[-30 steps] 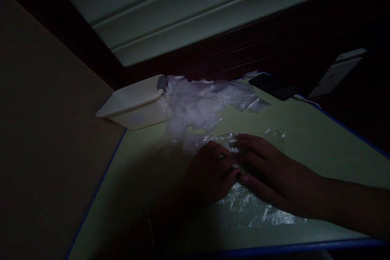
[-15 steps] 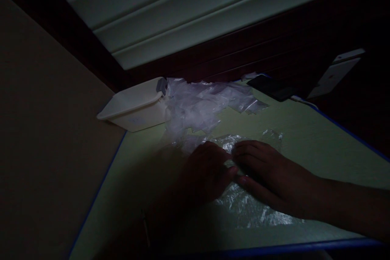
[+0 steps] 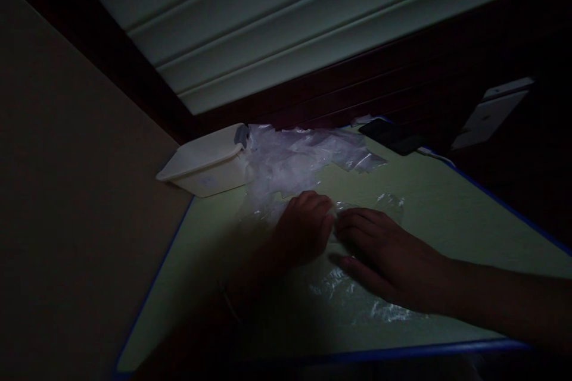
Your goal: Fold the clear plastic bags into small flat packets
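A crinkled clear plastic bag [image 3: 393,311] lies spread on the pale green table [image 3: 482,232], under and around both hands. My left hand [image 3: 304,227] is closed, its fingers curled and pinching the plastic near the middle; the fingertips are partly in shadow. Close beside it, my right hand [image 3: 386,253] rests low over the same plastic with its thumb apart from the fingers and nothing visible in its grasp. Beyond the hands, a heap of small clear plastic bags [image 3: 295,158] covers the back of the table.
At the back left, a white plastic bin [image 3: 210,172] with a grey clip leans against the heap. A black phone [image 3: 391,136] with a white cable lies at the back edge. A white socket plate [image 3: 491,116] is on the dark wall. Blue edging [image 3: 154,286] borders the table.
My left hand has curled its fingers and thumb in more tightly. My right thumb has drawn away from the left hand, and the view has shifted slightly.
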`<state>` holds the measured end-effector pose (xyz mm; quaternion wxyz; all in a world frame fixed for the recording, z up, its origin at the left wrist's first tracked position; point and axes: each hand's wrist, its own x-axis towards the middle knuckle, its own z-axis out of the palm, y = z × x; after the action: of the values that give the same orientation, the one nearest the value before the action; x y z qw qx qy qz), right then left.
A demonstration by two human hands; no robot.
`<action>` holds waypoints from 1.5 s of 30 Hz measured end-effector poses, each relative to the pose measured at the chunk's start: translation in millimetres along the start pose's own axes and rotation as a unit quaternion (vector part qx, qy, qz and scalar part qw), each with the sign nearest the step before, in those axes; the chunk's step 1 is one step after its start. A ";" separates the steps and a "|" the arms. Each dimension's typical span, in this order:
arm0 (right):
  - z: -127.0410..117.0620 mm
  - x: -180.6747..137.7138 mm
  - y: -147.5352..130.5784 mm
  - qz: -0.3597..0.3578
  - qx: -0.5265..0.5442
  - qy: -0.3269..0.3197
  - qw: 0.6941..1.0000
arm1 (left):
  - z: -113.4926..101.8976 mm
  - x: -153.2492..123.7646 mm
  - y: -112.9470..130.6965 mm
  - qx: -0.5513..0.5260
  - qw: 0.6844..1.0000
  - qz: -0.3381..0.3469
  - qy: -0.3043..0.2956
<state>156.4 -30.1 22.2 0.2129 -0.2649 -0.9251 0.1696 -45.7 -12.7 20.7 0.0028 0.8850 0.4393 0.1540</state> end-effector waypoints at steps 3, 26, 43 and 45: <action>0.7 0.3 -0.1 0.006 -0.005 -0.001 1.000 | -0.9 4.1 -7.3 0.007 1.000 -0.003 0.009; 1.0 -1.0 -0.2 0.011 -0.006 -0.001 1.000 | -20.6 -5.6 -28.0 0.053 0.998 0.001 -0.025; 1.9 0.3 0.9 0.004 0.001 0.009 1.000 | -49.0 -25.6 -42.3 0.055 0.986 -0.112 0.112; 1.9 0.5 1.5 0.006 -0.002 0.004 1.000 | -43.5 -33.6 -47.3 0.048 0.988 -0.120 0.088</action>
<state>155.7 -29.1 20.0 0.2154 -0.2717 -0.9228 0.1681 -113.4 -15.4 46.4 -0.0600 0.8079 0.5480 0.2084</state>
